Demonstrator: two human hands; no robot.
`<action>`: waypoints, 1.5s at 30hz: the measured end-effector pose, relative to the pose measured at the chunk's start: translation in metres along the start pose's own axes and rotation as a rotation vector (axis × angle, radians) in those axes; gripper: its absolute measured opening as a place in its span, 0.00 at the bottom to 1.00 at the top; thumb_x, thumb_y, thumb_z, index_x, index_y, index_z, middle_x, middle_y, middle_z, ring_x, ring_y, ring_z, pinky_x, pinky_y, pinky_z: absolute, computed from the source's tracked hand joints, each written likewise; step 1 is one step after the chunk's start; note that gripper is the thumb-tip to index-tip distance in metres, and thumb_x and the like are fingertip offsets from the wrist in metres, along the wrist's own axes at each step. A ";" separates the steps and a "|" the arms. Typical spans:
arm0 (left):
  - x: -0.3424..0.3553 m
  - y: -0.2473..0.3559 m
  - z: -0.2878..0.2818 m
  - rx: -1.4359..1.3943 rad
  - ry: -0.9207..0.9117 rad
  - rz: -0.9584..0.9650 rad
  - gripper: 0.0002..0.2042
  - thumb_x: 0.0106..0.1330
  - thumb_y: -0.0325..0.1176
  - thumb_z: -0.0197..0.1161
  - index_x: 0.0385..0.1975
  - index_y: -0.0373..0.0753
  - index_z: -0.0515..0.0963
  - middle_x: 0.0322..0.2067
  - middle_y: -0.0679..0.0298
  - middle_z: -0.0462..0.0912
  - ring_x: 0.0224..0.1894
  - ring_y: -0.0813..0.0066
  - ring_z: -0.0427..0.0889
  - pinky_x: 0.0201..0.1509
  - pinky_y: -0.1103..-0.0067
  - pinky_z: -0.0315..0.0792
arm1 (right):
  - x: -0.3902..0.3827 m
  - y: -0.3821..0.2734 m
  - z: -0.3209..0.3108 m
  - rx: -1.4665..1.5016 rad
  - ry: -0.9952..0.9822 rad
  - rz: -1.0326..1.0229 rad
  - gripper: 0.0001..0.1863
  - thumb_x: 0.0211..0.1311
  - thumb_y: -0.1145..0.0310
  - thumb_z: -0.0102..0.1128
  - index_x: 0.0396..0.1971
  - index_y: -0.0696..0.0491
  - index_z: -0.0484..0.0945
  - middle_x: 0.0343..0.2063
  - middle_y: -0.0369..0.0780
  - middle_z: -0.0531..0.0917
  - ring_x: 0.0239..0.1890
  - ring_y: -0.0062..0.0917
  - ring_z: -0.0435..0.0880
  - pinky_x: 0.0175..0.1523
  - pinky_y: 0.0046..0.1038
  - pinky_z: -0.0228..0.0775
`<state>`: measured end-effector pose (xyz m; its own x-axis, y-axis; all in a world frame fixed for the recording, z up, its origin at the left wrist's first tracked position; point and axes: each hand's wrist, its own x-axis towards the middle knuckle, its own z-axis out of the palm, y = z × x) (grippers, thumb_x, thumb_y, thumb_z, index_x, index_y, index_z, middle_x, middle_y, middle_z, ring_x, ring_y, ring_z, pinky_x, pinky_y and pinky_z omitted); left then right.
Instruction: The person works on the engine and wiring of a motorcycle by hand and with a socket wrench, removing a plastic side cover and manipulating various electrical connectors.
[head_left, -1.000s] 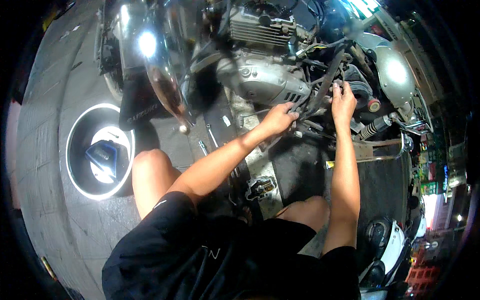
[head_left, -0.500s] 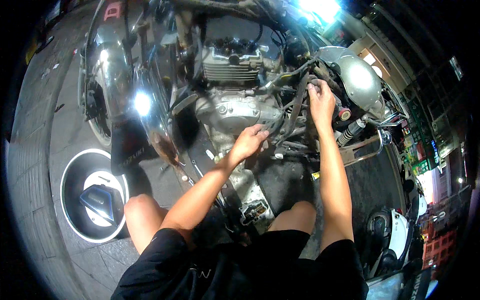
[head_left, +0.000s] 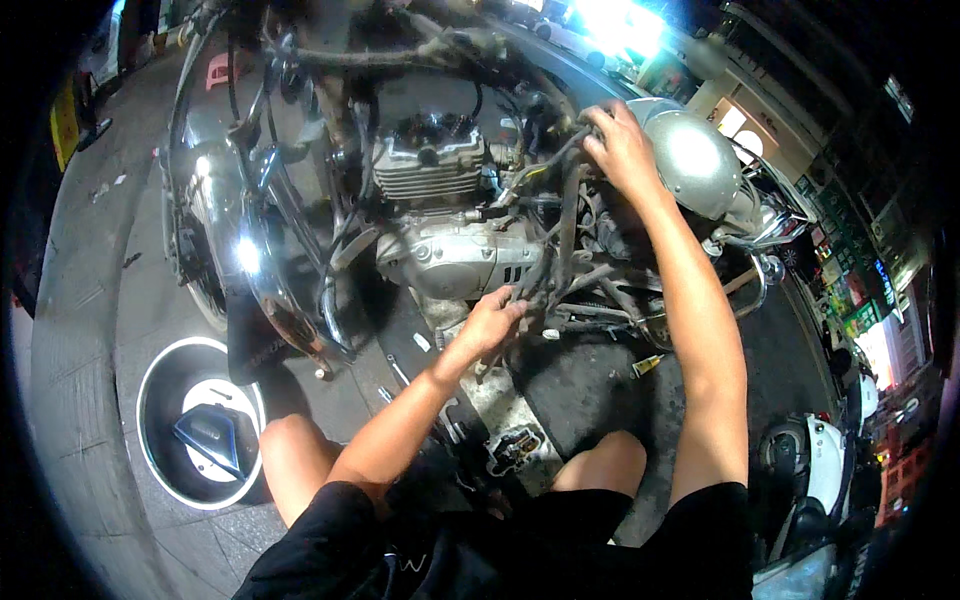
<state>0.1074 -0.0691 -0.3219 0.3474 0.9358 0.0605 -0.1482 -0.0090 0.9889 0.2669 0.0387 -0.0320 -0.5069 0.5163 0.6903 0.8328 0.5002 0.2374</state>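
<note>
A partly stripped motorcycle stands before me, its finned engine cylinder [head_left: 430, 172] opened at the top above a grey engine cover [head_left: 455, 262]. My right hand [head_left: 622, 150] is raised beside the frame, fingers closed round a dark cable [head_left: 572, 146] that runs down toward the engine. Low at the rear of the engine cover, my left hand [head_left: 490, 324] has its fingers curled at a cluster of dark cables [head_left: 540, 285]; what lies inside its grip is hidden. A rounded silver helmet [head_left: 690, 160] sits just right of my right hand.
At left a round basin [head_left: 150, 425] holds a dark side panel [head_left: 208, 440]. Wrenches [head_left: 398, 370] and a greasy metal part [head_left: 513, 448] lie between my knees. A small yellow tube [head_left: 648, 366] rests on the ground. Chrome front fender [head_left: 205, 190] stands left; scooters are parked right.
My right hand has moved up and slightly left, lifting the dark cable higher. My left hand stays low by the engine cover. The whole view has shifted a little.
</note>
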 end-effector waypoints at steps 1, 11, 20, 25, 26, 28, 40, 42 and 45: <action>-0.001 0.003 0.000 0.009 0.006 0.024 0.17 0.72 0.34 0.58 0.57 0.35 0.76 0.38 0.66 0.84 0.39 0.79 0.78 0.44 0.78 0.74 | 0.004 0.010 0.003 0.041 -0.016 0.040 0.21 0.57 0.63 0.67 0.52 0.46 0.79 0.47 0.46 0.80 0.52 0.47 0.79 0.54 0.41 0.73; -0.001 -0.001 -0.004 -0.069 0.014 0.051 0.16 0.73 0.34 0.58 0.56 0.34 0.76 0.37 0.67 0.83 0.35 0.82 0.77 0.42 0.80 0.73 | -0.015 0.064 0.029 1.291 0.193 0.719 0.25 0.74 0.50 0.55 0.44 0.62 0.76 0.39 0.42 0.83 0.39 0.26 0.84 0.43 0.29 0.76; 0.009 -0.004 -0.006 -0.052 -0.021 0.052 0.15 0.73 0.34 0.58 0.54 0.35 0.78 0.40 0.67 0.83 0.41 0.81 0.77 0.47 0.80 0.72 | -0.017 0.060 0.023 1.263 0.144 0.682 0.28 0.71 0.45 0.57 0.46 0.61 0.77 0.39 0.41 0.84 0.37 0.23 0.84 0.43 0.25 0.76; 0.010 -0.003 -0.010 0.187 0.093 0.142 0.18 0.69 0.35 0.61 0.54 0.32 0.77 0.42 0.61 0.84 0.44 0.75 0.78 0.52 0.76 0.72 | -0.019 0.062 0.023 1.339 0.223 0.702 0.26 0.72 0.47 0.56 0.47 0.59 0.76 0.40 0.41 0.84 0.39 0.26 0.84 0.43 0.29 0.76; 0.009 -0.001 -0.011 0.231 0.147 0.199 0.19 0.68 0.36 0.62 0.54 0.32 0.77 0.43 0.56 0.85 0.46 0.68 0.81 0.54 0.73 0.73 | -0.019 0.062 0.024 1.398 0.282 0.691 0.25 0.73 0.47 0.55 0.47 0.58 0.76 0.40 0.41 0.83 0.39 0.26 0.84 0.43 0.30 0.76; 0.010 0.011 -0.014 0.387 0.268 0.301 0.21 0.66 0.41 0.62 0.54 0.34 0.77 0.47 0.47 0.83 0.51 0.49 0.82 0.56 0.65 0.74 | -0.022 0.064 0.025 1.469 0.302 0.696 0.24 0.73 0.46 0.55 0.49 0.55 0.75 0.40 0.39 0.84 0.38 0.27 0.84 0.43 0.32 0.75; 0.130 0.128 0.004 0.329 0.530 0.703 0.22 0.68 0.35 0.59 0.61 0.35 0.73 0.58 0.44 0.77 0.60 0.49 0.77 0.63 0.66 0.70 | -0.020 0.052 0.019 1.190 0.115 0.578 0.18 0.73 0.56 0.59 0.53 0.53 0.77 0.41 0.34 0.82 0.40 0.18 0.81 0.44 0.24 0.74; 0.133 0.129 0.005 0.303 0.488 0.665 0.22 0.67 0.35 0.59 0.60 0.34 0.74 0.57 0.42 0.78 0.60 0.47 0.77 0.62 0.65 0.70 | -0.017 0.052 0.019 1.104 0.014 0.534 0.17 0.71 0.59 0.61 0.53 0.51 0.78 0.42 0.33 0.81 0.42 0.17 0.78 0.48 0.20 0.69; 0.132 0.131 0.007 0.164 0.381 0.557 0.20 0.70 0.34 0.55 0.59 0.33 0.74 0.51 0.51 0.82 0.50 0.59 0.81 0.55 0.72 0.72 | -0.011 0.054 0.019 1.040 -0.049 0.516 0.27 0.66 0.55 0.64 0.57 0.58 0.76 0.47 0.40 0.83 0.46 0.22 0.81 0.50 0.24 0.69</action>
<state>0.1403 0.0504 -0.1833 -0.0938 0.8343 0.5433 -0.0579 -0.5493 0.8336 0.3128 0.0730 -0.0393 -0.1872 0.8403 0.5088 0.3694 0.5401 -0.7562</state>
